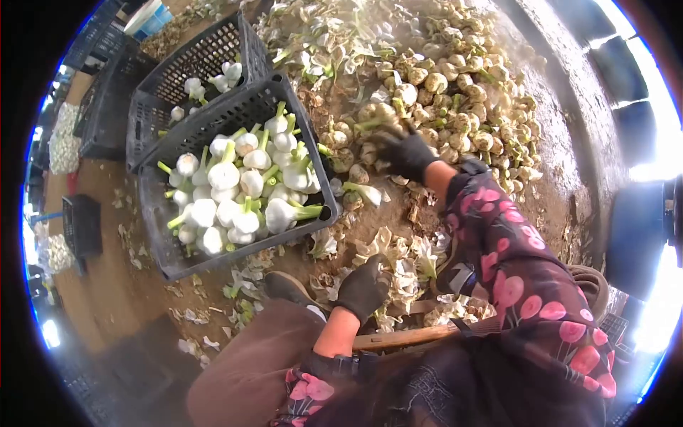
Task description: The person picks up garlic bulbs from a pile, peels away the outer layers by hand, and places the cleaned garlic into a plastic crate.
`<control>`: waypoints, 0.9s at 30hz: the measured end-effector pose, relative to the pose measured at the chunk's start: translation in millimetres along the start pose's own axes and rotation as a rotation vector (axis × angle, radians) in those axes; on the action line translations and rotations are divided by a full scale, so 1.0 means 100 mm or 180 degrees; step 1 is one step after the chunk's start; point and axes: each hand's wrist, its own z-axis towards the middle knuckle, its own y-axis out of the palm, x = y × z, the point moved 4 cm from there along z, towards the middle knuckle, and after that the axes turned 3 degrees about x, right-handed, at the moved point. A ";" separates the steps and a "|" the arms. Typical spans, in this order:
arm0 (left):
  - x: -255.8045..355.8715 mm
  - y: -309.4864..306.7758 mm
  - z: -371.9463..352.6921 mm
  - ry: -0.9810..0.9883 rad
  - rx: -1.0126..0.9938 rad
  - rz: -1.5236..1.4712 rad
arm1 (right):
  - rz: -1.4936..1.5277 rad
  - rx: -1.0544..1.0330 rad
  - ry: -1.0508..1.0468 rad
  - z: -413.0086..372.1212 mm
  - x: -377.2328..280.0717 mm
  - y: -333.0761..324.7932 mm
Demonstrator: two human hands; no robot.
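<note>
My right hand (407,154), in a dark glove, reaches to the near left edge of a heap of untrimmed garlic bulbs (462,107). Its fingers are blurred and close around a garlic bulb (378,115) with a green stem, smeared the same way. Lower down, my left hand (361,288), also gloved, is curled closed beside a pile of dry garlic skins (405,281); what lies inside its fingers is hidden. Left of both hands, a black plastic crate (160,220) holds many clean white garlic bulbs (245,185) with short green stems.
Behind the full crate stands another black crate (153,85) with a few bulbs in it. Leaf and skin scraps (320,35) cover the floor beyond. A wooden bar (405,336) crosses before my lap, near my shoes (288,288). Farther left is a small dark crate (82,224).
</note>
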 end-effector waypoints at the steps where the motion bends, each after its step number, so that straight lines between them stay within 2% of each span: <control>1: -0.03 -0.04 0.00 -0.0144 -0.0036 -0.0215 | 0.0734 -0.0095 0.1185 -0.06 0.25 -0.10; 3: -0.15 -0.05 0.01 -0.0204 0.0044 -0.0416 | 0.0647 0.0020 0.2235 -0.30 0.82 -0.17; 4: -0.23 -0.03 0.01 -0.0194 0.0052 -0.0440 | -0.0148 0.0236 0.2082 -0.40 1.05 -0.21; 6: -0.32 -0.02 0.00 0.0043 0.0248 -0.0469 | -0.0076 0.0235 0.2234 -0.49 1.13 -0.50; 7: -0.27 -0.07 -0.03 -0.0099 0.0060 -0.0490 | -0.0869 0.0304 0.2235 -0.44 1.14 -0.60; 8: -0.22 -0.10 -0.06 -0.0069 0.0055 -0.0490 | -0.0928 0.0692 0.2227 -0.39 1.12 -0.70; 10: -0.20 -0.18 -0.09 -0.0038 0.0240 -0.0297 | -0.0493 0.1615 0.2258 -0.12 0.98 -0.86; 11: -0.29 -0.13 -0.05 -0.0109 0.0153 -0.0527 | -0.0151 0.1063 0.1823 0.14 0.84 -0.81; 12: -0.37 -0.07 -0.02 -0.0117 0.0188 -0.0543 | 0.1358 0.2599 0.1112 0.22 0.41 -0.90; 13: -0.42 -0.02 0.00 -0.0078 0.0199 -0.0693 | 0.1481 0.1770 0.1110 0.42 0.20 -0.73; 15: -0.38 -0.06 -0.03 0.0093 0.0228 -0.0786 | 0.0910 -0.0117 0.1447 0.72 -0.02 -0.25; 16: -0.30 -0.11 -0.06 -0.0026 0.0250 -0.0547 | 0.0366 -0.0091 0.1528 0.74 -0.11 -0.08; 19: -0.29 -0.10 -0.09 0.0181 0.0420 -0.0539 | 0.0103 -0.0134 0.1728 0.92 -0.20 -0.04; 21: -0.20 -0.16 -0.10 0.0210 0.0456 -0.0450 | 0.0650 -0.0519 0.2217 0.92 -0.13 -0.09; 22: -0.31 -0.07 -0.04 0.0443 0.0619 -0.0448 | 0.0718 -0.0517 0.2225 0.89 -0.16 -0.13; 24: -0.17 -0.15 -0.12 0.0374 0.0616 -0.0434 | 0.0959 -0.0665 0.2118 0.86 -0.12 -0.02; 26: -0.22 -0.08 -0.10 0.0495 0.0767 -0.0409 | 0.0875 0.0141 0.1839 0.72 -0.10 0.13; 27: -0.22 -0.08 -0.12 0.0572 0.0853 -0.0363 | 0.1042 0.0186 0.1836 0.67 -0.11 0.15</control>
